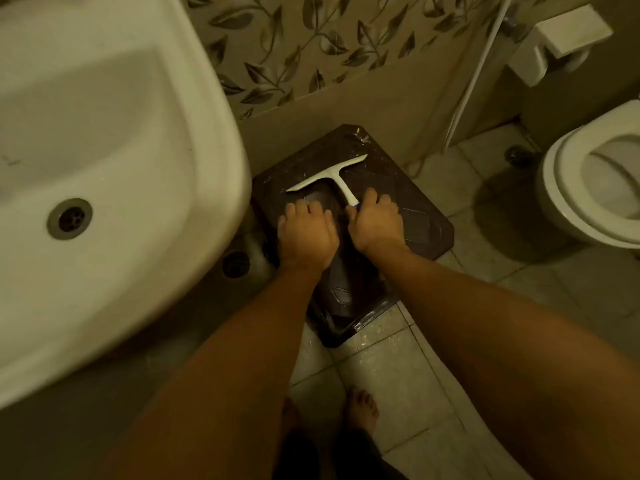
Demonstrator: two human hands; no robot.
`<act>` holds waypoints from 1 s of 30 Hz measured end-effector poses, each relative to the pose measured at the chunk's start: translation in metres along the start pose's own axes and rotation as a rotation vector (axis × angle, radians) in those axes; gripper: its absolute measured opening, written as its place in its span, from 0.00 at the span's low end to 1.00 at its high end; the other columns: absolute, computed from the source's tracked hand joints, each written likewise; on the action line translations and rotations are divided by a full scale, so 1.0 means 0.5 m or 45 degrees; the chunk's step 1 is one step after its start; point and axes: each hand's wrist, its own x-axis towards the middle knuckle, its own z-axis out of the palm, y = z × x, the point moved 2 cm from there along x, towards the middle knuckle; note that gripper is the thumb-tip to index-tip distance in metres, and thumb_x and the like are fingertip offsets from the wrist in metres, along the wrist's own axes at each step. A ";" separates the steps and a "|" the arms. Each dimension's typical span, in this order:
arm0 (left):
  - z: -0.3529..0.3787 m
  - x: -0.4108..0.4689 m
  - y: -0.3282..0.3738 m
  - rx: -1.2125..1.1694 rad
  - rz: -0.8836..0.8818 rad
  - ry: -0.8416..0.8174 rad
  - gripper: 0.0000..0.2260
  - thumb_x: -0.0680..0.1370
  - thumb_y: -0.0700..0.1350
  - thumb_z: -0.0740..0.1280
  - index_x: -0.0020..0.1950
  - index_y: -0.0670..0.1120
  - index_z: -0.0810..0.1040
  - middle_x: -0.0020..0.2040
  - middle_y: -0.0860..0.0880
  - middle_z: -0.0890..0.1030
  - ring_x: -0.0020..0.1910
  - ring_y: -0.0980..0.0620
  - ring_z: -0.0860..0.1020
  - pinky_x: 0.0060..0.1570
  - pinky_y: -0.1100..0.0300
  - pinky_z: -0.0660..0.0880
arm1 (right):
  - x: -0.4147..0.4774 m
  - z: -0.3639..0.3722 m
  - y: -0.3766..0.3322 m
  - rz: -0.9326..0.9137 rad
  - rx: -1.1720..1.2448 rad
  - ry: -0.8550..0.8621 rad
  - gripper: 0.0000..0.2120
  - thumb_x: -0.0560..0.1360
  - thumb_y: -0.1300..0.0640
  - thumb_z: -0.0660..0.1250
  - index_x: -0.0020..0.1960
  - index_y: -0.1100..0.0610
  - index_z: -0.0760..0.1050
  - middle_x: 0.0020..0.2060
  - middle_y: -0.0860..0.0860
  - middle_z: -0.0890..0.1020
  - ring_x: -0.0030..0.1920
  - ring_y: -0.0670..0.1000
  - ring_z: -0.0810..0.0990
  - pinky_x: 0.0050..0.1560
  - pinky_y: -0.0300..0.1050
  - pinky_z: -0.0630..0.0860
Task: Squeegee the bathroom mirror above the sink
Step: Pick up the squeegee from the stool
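dark plastic stool (415, 216) hemmed between white ceramic sink (138, 271) and white toilet (554, 188); right hand (375, 223) curls round white t-shaped squeegee (329, 176) at handle end; left hand (306, 233) rests loose alongside.

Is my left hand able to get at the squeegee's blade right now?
Probably yes: the left hand rests on the dark stool right beside the squeegee, nothing between them, and the right hand grips only the handle.
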 end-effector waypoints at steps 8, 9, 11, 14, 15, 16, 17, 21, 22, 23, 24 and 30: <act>0.042 -0.005 -0.031 0.022 -0.023 -0.007 0.18 0.84 0.52 0.52 0.62 0.44 0.74 0.58 0.43 0.77 0.57 0.45 0.73 0.54 0.51 0.70 | 0.004 0.047 0.009 0.013 0.094 -0.001 0.20 0.85 0.44 0.56 0.64 0.60 0.69 0.60 0.62 0.79 0.59 0.62 0.77 0.58 0.60 0.75; 0.043 -0.006 -0.035 0.024 -0.029 -0.014 0.17 0.84 0.52 0.52 0.62 0.44 0.74 0.58 0.43 0.77 0.57 0.45 0.73 0.54 0.51 0.70 | 0.004 0.049 0.011 0.010 0.112 0.002 0.19 0.85 0.44 0.56 0.64 0.60 0.69 0.58 0.61 0.79 0.57 0.61 0.77 0.57 0.60 0.76; 0.044 -0.010 -0.039 0.033 -0.039 -0.018 0.18 0.84 0.52 0.52 0.63 0.44 0.74 0.58 0.43 0.77 0.57 0.46 0.73 0.54 0.52 0.70 | 0.003 0.051 0.015 0.003 0.142 0.012 0.19 0.85 0.43 0.56 0.63 0.59 0.69 0.56 0.60 0.80 0.55 0.60 0.78 0.56 0.60 0.77; 0.046 -0.013 -0.037 0.052 -0.030 -0.011 0.18 0.84 0.52 0.52 0.63 0.44 0.74 0.58 0.43 0.77 0.56 0.45 0.73 0.53 0.52 0.70 | 0.003 0.054 0.018 0.000 0.193 0.034 0.18 0.85 0.43 0.56 0.61 0.59 0.69 0.53 0.60 0.80 0.52 0.60 0.78 0.52 0.58 0.78; 0.046 -0.014 -0.036 0.051 -0.023 -0.009 0.18 0.84 0.52 0.52 0.62 0.44 0.74 0.58 0.43 0.77 0.56 0.45 0.74 0.53 0.51 0.70 | 0.003 0.055 0.018 0.003 0.213 0.038 0.18 0.85 0.44 0.56 0.60 0.59 0.69 0.53 0.60 0.80 0.52 0.60 0.78 0.51 0.57 0.77; 0.043 -0.014 -0.035 0.039 -0.022 -0.001 0.18 0.84 0.52 0.52 0.62 0.44 0.74 0.58 0.43 0.77 0.56 0.45 0.74 0.53 0.51 0.70 | 0.003 0.055 0.019 0.005 0.245 0.045 0.18 0.85 0.44 0.56 0.60 0.59 0.69 0.52 0.60 0.80 0.52 0.60 0.78 0.50 0.56 0.77; 0.040 -0.015 -0.033 0.041 -0.012 -0.002 0.18 0.84 0.52 0.52 0.62 0.44 0.74 0.58 0.43 0.77 0.56 0.45 0.74 0.53 0.51 0.70 | 0.002 0.053 0.019 0.016 0.272 0.057 0.17 0.85 0.44 0.57 0.59 0.59 0.69 0.52 0.60 0.80 0.51 0.60 0.78 0.48 0.55 0.76; 0.008 -0.012 -0.022 0.048 0.010 0.025 0.18 0.84 0.52 0.52 0.62 0.44 0.75 0.58 0.43 0.77 0.56 0.44 0.74 0.53 0.50 0.70 | -0.005 0.017 0.011 0.031 0.326 0.122 0.17 0.85 0.44 0.56 0.58 0.59 0.68 0.49 0.60 0.80 0.48 0.59 0.79 0.44 0.55 0.75; -0.004 -0.012 -0.018 0.047 0.017 0.043 0.18 0.84 0.52 0.52 0.61 0.44 0.75 0.57 0.43 0.77 0.56 0.44 0.74 0.53 0.50 0.70 | -0.006 0.002 0.008 0.022 0.334 0.139 0.17 0.85 0.44 0.56 0.58 0.58 0.68 0.49 0.60 0.80 0.47 0.59 0.79 0.45 0.56 0.77; -0.018 -0.012 -0.014 0.046 0.027 0.060 0.18 0.84 0.52 0.52 0.61 0.44 0.75 0.57 0.43 0.78 0.56 0.44 0.74 0.53 0.50 0.70 | -0.008 -0.015 0.004 0.015 0.339 0.156 0.17 0.85 0.44 0.56 0.58 0.58 0.68 0.49 0.59 0.80 0.47 0.59 0.79 0.45 0.57 0.78; -0.033 -0.011 -0.008 0.038 0.035 0.077 0.18 0.84 0.52 0.52 0.62 0.45 0.75 0.58 0.43 0.78 0.57 0.45 0.74 0.54 0.50 0.71 | -0.008 -0.034 -0.001 0.010 0.341 0.173 0.16 0.85 0.44 0.56 0.57 0.58 0.68 0.48 0.59 0.80 0.46 0.59 0.79 0.45 0.58 0.78; -0.151 -0.005 0.047 -0.036 0.089 0.153 0.17 0.83 0.53 0.52 0.61 0.46 0.74 0.58 0.43 0.77 0.58 0.44 0.73 0.56 0.49 0.70 | -0.026 -0.150 -0.036 -0.005 0.390 0.281 0.17 0.85 0.44 0.56 0.57 0.59 0.68 0.48 0.60 0.81 0.45 0.61 0.80 0.41 0.52 0.72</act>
